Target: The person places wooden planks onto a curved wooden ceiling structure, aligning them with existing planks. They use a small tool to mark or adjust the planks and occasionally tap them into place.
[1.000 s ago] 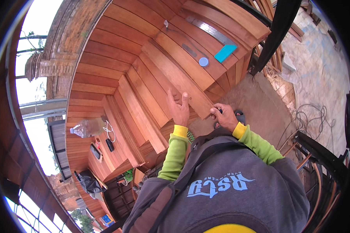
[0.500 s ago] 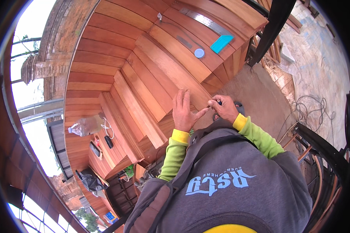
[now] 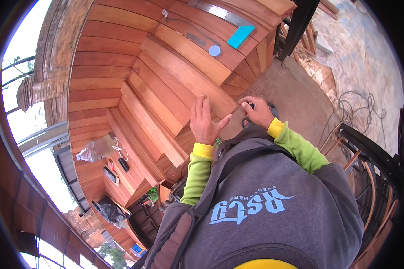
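A long reddish-brown wooden board lies along the edge of a stepped timber structure, its near end between my hands. My left hand is at the board's lower edge, fingers stretched up and thumb spread toward the right; whether it bears on the wood I cannot tell. My right hand is closed at the corner of the board's end, pinching a small dark stick-like thing that is mostly hidden by the fingers. Farther up, a square with a turquoise handle and metal blade lies beside a round pale-blue lid-like disc.
Left on the planks are a large clear bottle, a white cable, a phone-like flat object and a black bag. A dark metal post rises at upper right. Loose cables lie on the right-hand floor.
The view has shifted, so the timber structure sits farther left and up. Both hands remain at the board's end, the left still spread and the right still pinching.
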Demonstrator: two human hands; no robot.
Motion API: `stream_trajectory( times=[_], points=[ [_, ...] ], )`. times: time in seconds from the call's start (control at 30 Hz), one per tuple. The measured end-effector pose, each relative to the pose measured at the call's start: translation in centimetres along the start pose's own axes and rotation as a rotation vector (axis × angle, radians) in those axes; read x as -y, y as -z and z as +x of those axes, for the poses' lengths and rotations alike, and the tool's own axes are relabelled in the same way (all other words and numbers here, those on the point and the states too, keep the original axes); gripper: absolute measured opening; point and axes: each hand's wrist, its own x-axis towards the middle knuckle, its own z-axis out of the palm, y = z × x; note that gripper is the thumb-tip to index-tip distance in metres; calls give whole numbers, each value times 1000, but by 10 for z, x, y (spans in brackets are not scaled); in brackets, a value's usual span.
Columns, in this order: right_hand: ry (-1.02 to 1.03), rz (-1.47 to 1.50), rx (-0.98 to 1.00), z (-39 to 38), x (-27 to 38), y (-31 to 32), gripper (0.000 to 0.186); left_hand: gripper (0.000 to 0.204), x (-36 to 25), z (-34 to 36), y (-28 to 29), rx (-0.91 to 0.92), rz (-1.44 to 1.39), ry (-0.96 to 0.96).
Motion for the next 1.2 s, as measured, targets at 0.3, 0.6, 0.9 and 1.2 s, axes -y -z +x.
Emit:
stream_trajectory(
  times=[0.3, 0.6, 0.9, 1.2],
  points=[
    [-30, 27, 52, 5, -1, -2, 19, 77, 2, -3, -6, 40, -3, 15],
    [-18, 23, 70, 8, -2, -1, 18, 76, 2, -2, -10, 57, -6, 14],
    [-44, 22, 86, 9, 6, -1, 18, 77, 4, -4, -13, 74, -8, 19],
    [-58, 23, 81, 11, 5, -2, 18, 77, 5, -2, -12, 88, -19, 8]
  ],
)
